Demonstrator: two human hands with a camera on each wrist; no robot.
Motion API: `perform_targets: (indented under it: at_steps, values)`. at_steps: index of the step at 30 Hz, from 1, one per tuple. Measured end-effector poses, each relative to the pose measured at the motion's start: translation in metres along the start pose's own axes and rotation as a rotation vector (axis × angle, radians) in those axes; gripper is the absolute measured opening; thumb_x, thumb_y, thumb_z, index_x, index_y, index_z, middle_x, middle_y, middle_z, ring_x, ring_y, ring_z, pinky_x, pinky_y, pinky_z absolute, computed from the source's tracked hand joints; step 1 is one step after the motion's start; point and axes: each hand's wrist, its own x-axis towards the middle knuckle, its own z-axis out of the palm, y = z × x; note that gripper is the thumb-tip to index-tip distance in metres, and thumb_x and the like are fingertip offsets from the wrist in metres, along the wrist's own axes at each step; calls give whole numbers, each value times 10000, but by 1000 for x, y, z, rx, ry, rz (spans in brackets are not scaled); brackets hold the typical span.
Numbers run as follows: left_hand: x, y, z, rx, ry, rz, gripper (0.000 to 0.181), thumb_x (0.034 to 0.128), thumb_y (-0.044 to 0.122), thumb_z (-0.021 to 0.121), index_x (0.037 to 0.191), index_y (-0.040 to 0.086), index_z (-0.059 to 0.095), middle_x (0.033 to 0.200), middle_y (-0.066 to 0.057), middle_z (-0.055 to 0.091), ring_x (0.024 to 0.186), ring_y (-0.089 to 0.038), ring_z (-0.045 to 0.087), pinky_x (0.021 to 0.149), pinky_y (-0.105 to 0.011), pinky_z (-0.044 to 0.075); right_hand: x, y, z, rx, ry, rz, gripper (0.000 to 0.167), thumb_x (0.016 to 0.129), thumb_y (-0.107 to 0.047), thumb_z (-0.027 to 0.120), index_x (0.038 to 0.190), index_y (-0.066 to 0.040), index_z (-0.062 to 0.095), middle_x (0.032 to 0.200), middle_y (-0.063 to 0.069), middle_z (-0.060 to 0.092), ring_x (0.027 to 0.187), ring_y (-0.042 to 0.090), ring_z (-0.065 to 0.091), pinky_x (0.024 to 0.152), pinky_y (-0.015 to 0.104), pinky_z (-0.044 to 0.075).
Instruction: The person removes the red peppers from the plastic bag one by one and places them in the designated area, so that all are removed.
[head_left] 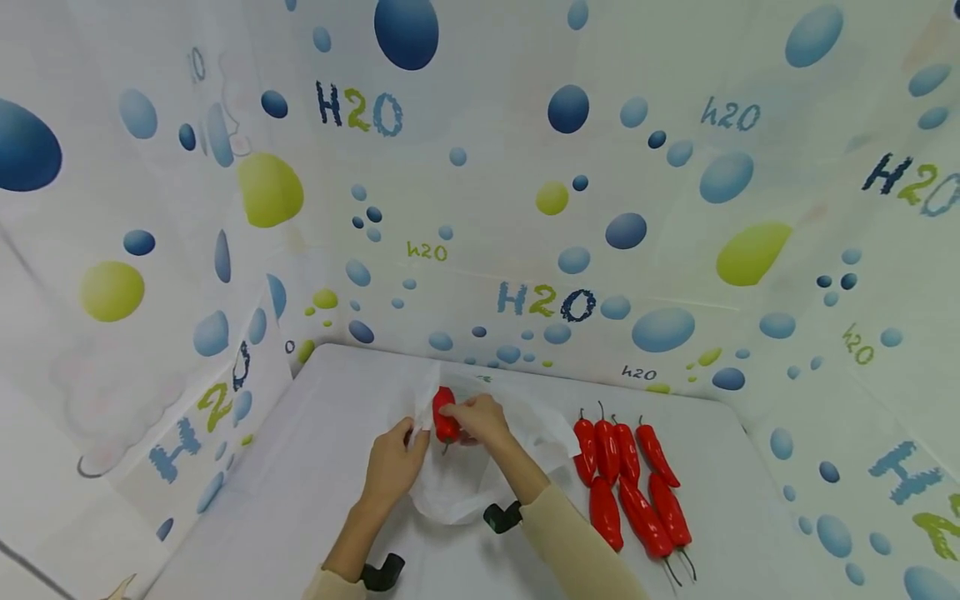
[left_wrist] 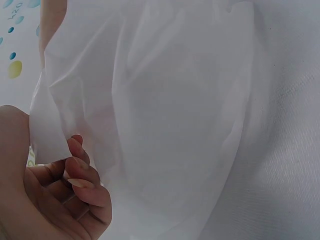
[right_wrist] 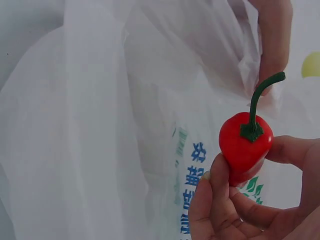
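Observation:
A red chili pepper [head_left: 444, 415] with a green stem is pinched between the thumb and fingers of my right hand [head_left: 478, 419]. In the right wrist view the pepper [right_wrist: 245, 142] has its stem pointing up, in front of the bag's printed side. My left hand [head_left: 394, 463] grips the edge of a thin white plastic bag [head_left: 450, 492], fingers curled round the film in the left wrist view. The bag lies loosely spread on the table, with blue and green print [right_wrist: 192, 190] on it. Whether anything lies inside the bag cannot be made out.
Several more red peppers [head_left: 636, 504] lie in two rows on the white table [head_left: 300, 467], right of the bag. A white curtain [head_left: 480, 183] with blue and green dots and H2O lettering surrounds the table at the back and sides.

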Motion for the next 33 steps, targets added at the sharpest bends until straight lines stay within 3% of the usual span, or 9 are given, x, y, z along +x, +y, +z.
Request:
perform_targets:
  at_steps: [24,33]
  values:
    - [1,1,1,14,8,-1,195,985,130,641,810,111,556,603,33,402,542,-111,389,490,-252,319,-42,10,-22,132,-11,-75,467,889,-399,801,1159,-28,713,1021,91,712,811,228,673,683,373,618]
    - [1,3,2,14,-2,0,226,970,125,647,779,125,527,593,53,375,527,-80,350,486,-246,295,-55,18,-29,87,5,-135,439,903,-417,788,1142,-54,723,979,58,716,824,215,665,669,355,602]
